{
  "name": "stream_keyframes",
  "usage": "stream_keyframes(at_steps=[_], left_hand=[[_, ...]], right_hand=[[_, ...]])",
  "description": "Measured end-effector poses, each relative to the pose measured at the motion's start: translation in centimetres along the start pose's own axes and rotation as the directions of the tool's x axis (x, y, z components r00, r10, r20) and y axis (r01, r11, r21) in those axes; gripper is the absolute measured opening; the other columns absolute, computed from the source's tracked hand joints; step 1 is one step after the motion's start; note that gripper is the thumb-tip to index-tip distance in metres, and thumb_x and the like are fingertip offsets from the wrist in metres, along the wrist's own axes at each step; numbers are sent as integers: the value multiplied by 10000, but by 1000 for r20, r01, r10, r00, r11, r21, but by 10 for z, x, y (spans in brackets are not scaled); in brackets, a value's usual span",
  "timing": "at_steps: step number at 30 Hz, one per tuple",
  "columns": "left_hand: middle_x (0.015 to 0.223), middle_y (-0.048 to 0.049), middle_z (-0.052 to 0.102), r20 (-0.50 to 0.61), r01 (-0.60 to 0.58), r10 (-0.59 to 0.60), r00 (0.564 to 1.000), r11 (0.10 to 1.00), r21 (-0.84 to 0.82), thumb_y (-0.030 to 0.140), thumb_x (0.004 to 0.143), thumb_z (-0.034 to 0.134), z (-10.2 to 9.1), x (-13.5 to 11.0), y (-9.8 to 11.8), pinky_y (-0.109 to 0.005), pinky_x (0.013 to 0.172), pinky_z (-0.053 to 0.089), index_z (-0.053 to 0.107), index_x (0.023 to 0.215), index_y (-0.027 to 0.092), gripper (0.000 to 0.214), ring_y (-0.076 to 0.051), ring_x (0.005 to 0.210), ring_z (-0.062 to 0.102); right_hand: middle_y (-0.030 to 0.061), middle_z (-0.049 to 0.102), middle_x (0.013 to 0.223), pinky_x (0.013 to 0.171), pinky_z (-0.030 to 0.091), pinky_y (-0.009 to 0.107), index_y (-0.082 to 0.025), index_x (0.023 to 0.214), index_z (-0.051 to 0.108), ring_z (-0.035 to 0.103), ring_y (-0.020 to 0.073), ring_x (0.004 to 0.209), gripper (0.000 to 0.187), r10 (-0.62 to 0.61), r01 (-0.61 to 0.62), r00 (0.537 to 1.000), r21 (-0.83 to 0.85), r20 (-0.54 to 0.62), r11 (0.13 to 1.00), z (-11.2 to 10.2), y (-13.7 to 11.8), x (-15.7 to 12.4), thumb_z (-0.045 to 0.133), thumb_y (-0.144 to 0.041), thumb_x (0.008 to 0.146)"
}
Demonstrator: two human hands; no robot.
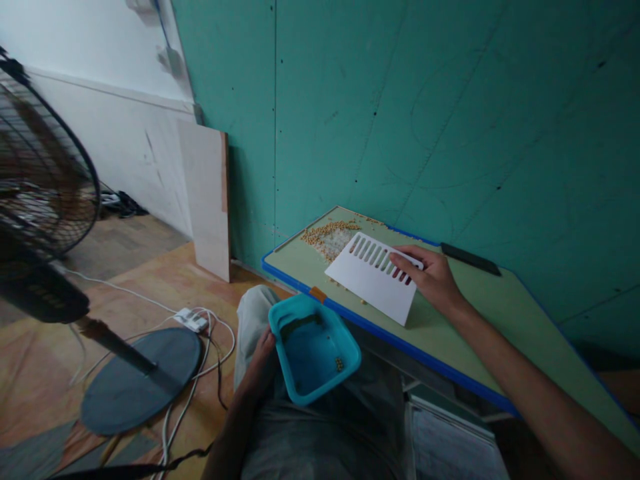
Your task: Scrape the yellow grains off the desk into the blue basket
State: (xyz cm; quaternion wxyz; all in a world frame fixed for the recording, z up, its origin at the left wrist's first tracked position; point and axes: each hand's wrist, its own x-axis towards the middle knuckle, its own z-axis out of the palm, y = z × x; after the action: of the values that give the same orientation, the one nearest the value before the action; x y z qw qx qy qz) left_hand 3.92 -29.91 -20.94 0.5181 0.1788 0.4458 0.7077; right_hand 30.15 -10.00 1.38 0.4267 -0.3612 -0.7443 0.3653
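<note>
My right hand (429, 270) grips a white slotted plastic card (373, 283) by its slotted edge, fingers closed around it. The card is tilted over the green tabletop (467, 320), its plain edge facing me. Behind its left end lies a spread of tan beans (320, 235) around a pale patch of rice-like grains (340, 239). With my left hand (264, 353) I hold a blue plastic basin (320, 370) by its left side, over my lap and just below the table's front edge. A few small beans (339, 364) lie inside the basin.
A green wall (400, 120) rises behind the table. On the tabletop's back edge sits a dark strip (470, 259). To the left stand a fan (45, 187) on a round base (145, 380), a power strip (191, 320) with white cables, and a leaning board (205, 200).
</note>
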Motion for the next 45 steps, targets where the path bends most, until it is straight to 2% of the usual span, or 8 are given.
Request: stream_keyframes(at_steps=[4, 11, 21, 26, 30, 39, 43, 45], left_hand=[[1342, -136, 795, -27, -31, 32, 999, 999, 27, 778, 645, 889, 0, 0, 2, -553, 1174, 495, 796, 1263, 238, 826, -468, 1405, 609], [1456, -150, 733, 42, 18, -15, 999, 997, -73, 705, 754, 863, -5, 3, -8, -563, 1171, 494, 725, 1386, 240, 797, -449, 1431, 594], [1514, -125, 698, 51, -20, 25, 998, 995, -93, 686, 783, 856, -12, 7, -15, -535, 1207, 464, 733, 1379, 238, 756, -436, 1489, 540], [1465, -134, 731, 29, -27, 29, 999, 997, -77, 667, 779, 871, -12, 6, -11, -508, 1209, 466, 755, 1363, 224, 743, -427, 1484, 548], [1401, -138, 768, 53, -40, 43, 998, 997, -63, 707, 686, 911, -5, 4, -4, -510, 1196, 482, 796, 1287, 225, 779, -453, 1470, 553], [1361, -130, 786, 62, -52, 54, 997, 998, -38, 709, 766, 851, -3, 1, -2, -541, 1181, 490, 780, 1315, 246, 722, -442, 1414, 609], [1308, -117, 809, 33, -85, 84, 996, 996, 13, 724, 726, 872, -5, 3, -4, -521, 1189, 487, 821, 1211, 264, 671, -432, 1404, 618], [1315, -108, 808, 21, -63, 62, 998, 998, 12, 749, 710, 866, -5, 4, -4, -527, 1183, 494, 817, 1210, 266, 697, -430, 1401, 621]], right_hand=[[43, 776, 764, 554, 526, 299, -211, 988, 842, 676, 195, 620, 408, 5, -5, 1000, -7, 13, 1000, 2, -2, -2, 860, -570, 795], [43, 779, 781, 574, 528, 295, -211, 992, 836, 678, 186, 625, 400, -8, 8, 1000, 19, -8, 1000, 0, -1, -1, 862, -564, 805], [42, 774, 776, 562, 528, 289, -210, 989, 839, 673, 184, 622, 429, -14, 15, 1000, -11, 18, 1000, 4, 1, -2, 846, -599, 809], [38, 788, 814, 579, 543, 294, -228, 984, 844, 686, 187, 649, 399, -17, 17, 1000, 2, 23, 1000, 5, 3, -3, 858, -584, 805], [30, 788, 811, 580, 546, 289, -234, 1010, 847, 686, 181, 643, 383, -10, 9, 1000, 9, 29, 1000, 6, 5, -3, 856, -569, 822], [30, 780, 800, 566, 541, 278, -224, 1025, 847, 676, 173, 630, 383, -30, 29, 999, 11, 32, 1000, 7, 3, -6, 848, -558, 838], [30, 778, 806, 568, 542, 276, -222, 1028, 845, 678, 173, 635, 379, -33, 33, 998, 2, 56, 999, 9, 3, -6, 842, -552, 843], [32, 775, 800, 570, 544, 279, -216, 1020, 844, 679, 177, 641, 387, -29, 29, 998, 3, 63, 1000, 10, 4, -6, 844, -556, 835]])
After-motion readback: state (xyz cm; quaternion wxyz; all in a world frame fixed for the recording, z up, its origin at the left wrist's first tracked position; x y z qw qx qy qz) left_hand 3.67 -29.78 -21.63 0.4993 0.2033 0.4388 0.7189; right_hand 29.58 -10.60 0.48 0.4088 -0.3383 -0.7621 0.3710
